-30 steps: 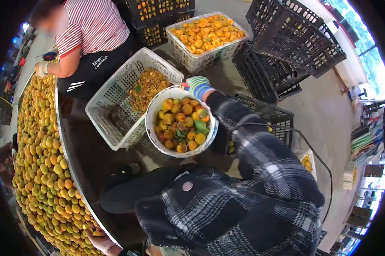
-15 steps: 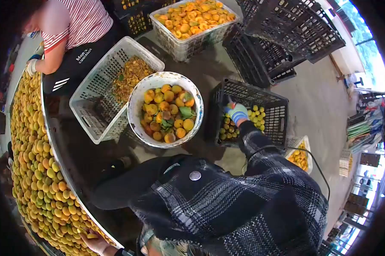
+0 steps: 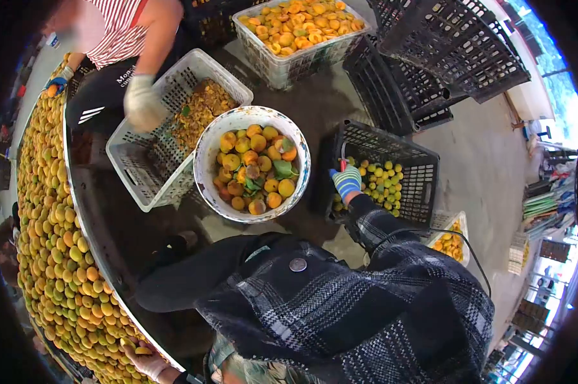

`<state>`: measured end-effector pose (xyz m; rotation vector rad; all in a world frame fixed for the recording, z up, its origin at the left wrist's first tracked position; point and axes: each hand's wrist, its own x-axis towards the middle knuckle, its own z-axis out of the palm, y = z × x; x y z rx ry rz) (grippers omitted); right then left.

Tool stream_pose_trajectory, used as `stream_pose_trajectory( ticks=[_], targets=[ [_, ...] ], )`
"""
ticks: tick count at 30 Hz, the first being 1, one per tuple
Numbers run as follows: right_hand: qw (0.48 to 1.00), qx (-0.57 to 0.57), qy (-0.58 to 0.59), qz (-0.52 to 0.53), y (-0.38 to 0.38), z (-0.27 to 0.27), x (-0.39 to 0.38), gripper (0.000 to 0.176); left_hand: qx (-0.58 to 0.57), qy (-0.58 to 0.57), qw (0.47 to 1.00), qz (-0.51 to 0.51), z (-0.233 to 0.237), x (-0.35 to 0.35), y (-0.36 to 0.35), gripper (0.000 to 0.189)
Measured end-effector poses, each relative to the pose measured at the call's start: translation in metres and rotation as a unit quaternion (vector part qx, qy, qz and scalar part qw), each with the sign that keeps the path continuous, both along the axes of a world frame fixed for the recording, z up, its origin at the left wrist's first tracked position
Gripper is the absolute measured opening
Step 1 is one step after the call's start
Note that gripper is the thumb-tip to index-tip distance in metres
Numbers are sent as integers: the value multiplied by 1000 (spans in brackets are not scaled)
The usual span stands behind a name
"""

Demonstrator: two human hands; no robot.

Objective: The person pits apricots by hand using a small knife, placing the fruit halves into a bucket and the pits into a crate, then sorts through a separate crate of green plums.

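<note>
My left hand, at the lower left edge of the long fruit bin, has its fingers around a yellow-orange fruit. In a striped glove, my right hand is closed on a small tool with a red handle; its working end is hard to make out. That hand is over the left side of a black crate, which holds many greenish-yellow fruits. A white bucket of orange fruits and some leaves stands left of the crate.
A co-worker's gloved hand is over a grey crate with brown-orange scraps. Behind are a crate of halved fruit and stacked black crates. A smaller white crate stands near my right sleeve.
My right hand has shifted slightly left and down, and the red handle now shows. The co-worker's gloved hand has come over the grey crate. My left hand stays at the bin.
</note>
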<state>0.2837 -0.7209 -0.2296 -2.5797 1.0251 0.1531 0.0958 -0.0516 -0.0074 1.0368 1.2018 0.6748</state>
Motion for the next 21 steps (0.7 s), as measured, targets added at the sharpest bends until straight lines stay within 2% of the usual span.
stream_pose_trajectory(
  ticks=[2, 4, 6, 7, 8, 9, 10, 11, 12, 13, 14, 15, 16, 17, 18, 19, 20, 21],
  targets=[
    [1000, 4, -13, -22, 3, -1, 3, 54, -58, -5, 998, 6, -1, 2, 0, 33],
    [999, 4, -31, -41, 4, 0, 18, 51, -153, -35, 987, -28, -5, -6, 15, 46],
    [993, 32, -69, -85, 3, -1, 43, 46, -162, -47, 985, -30, -19, -15, 26, 47],
    [985, 31, -142, -90, 2, -2, 58, 41, -193, -48, 975, -101, -27, -24, 37, 46],
    [981, -15, -133, -141, -2, -17, 84, 39, -223, -48, 959, -170, -35, -34, 51, 45],
    [961, 72, -220, -153, -19, -34, 108, 36, -211, -56, 962, -164, -51, -41, 70, 46],
    [944, 25, -280, -170, -31, -53, 140, 33, -209, -54, 963, -163, -47, -38, 59, 46],
    [902, -82, -404, -131, -45, -65, 164, 33, -151, -52, 978, -136, -40, -26, 36, 42],
    [949, -252, -189, 20, -100, -137, 196, 30, -94, -49, 988, -112, -33, -16, 19, 39],
    [961, -52, -246, -115, -102, -120, 218, 27, -93, -28, 991, -87, -27, -11, 12, 40],
    [914, 153, -285, -243, -96, -102, 235, 23, -92, -26, 992, -86, -25, -6, 5, 40],
    [922, 165, -299, -181, -119, -142, 241, 27, -100, -27, 992, -76, -22, -2, -1, 40],
    [925, 177, -317, -116, -108, -120, 239, 30, -108, -35, 991, -65, -22, 2, -6, 40],
    [933, 188, -276, -134, -100, -99, 226, 32, -108, -40, 991, -63, -27, 0, 0, 40],
    [940, 198, -234, -151, -57, -12, 198, 35, -107, -49, 989, -88, -33, -6, 10, 39],
    [922, 197, -320, -94, -39, -1, 176, 37, -105, -58, 986, -112, -37, -9, 16, 39],
    [975, 83, -209, 1, -35, 17, 152, 40, -104, -64, 987, -104, -30, 0, -7, 39],
    [970, 85, -202, 109, -37, 13, 131, 46, -48, -46, 995, -68, -15, 17, -47, 37]
  ],
)
